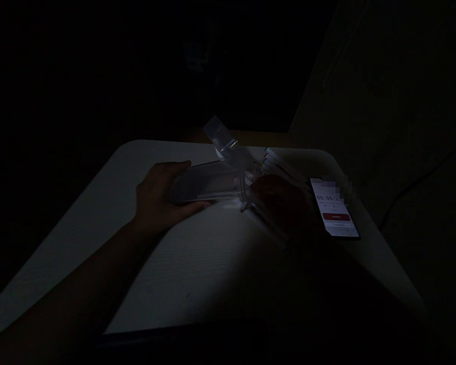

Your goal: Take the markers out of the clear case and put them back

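A clear plastic case (213, 183) lies on its side on the white table, its opening facing right and its clear flap (221, 134) sticking up at the back. My left hand (159, 195) grips the closed end, fingers along the far side and thumb along the near side. At the opening is my right hand (277, 195), in deep shadow with its fingers curled in; what they hold is hidden. White markers (279, 161) with coloured ends lie behind that hand. More pale marker-like sticks (266, 223) show in front of it, blurred and dim.
On the right of the white table (197, 268) lies a phone (335, 210) with a lit timer screen. A dark edge (182, 332) runs along the front. Behind the table stands a dark panel (231, 66). The room is very dim.
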`<act>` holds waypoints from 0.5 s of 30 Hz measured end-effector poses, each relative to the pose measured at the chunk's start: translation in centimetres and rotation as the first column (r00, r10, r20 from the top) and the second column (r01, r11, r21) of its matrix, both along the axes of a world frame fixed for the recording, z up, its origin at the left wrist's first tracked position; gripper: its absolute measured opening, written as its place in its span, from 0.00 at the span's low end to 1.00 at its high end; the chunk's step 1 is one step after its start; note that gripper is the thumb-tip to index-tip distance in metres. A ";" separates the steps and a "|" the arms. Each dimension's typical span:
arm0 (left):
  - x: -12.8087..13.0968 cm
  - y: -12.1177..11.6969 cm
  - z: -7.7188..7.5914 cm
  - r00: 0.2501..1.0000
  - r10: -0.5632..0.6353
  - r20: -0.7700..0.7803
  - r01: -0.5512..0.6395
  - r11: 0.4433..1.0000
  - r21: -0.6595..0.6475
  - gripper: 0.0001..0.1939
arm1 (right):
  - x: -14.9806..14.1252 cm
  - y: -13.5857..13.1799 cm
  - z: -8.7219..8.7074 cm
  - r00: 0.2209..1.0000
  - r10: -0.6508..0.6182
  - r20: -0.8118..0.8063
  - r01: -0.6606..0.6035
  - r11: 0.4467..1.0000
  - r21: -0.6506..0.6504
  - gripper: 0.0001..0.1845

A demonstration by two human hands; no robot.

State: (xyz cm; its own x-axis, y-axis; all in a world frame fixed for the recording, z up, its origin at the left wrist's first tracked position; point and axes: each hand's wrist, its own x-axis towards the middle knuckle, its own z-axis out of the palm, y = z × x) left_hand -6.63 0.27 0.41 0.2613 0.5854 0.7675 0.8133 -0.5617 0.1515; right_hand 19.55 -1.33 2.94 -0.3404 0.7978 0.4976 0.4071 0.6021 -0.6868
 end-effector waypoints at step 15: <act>-0.1 0.1 0.1 0.998 -0.026 -0.049 0.026 1.000 0.004 0.41 | -0.6 -0.2 -1.2 0.938 0.268 0.220 -0.267 0.963 -0.036 0.30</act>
State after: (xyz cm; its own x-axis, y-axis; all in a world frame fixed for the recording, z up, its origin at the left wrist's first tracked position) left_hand -6.78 0.36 0.49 0.3133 0.5747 0.7560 0.8049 -0.5832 0.1098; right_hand 18.94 -1.51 1.74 -0.6425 0.6646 0.3813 0.3731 0.7061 -0.6019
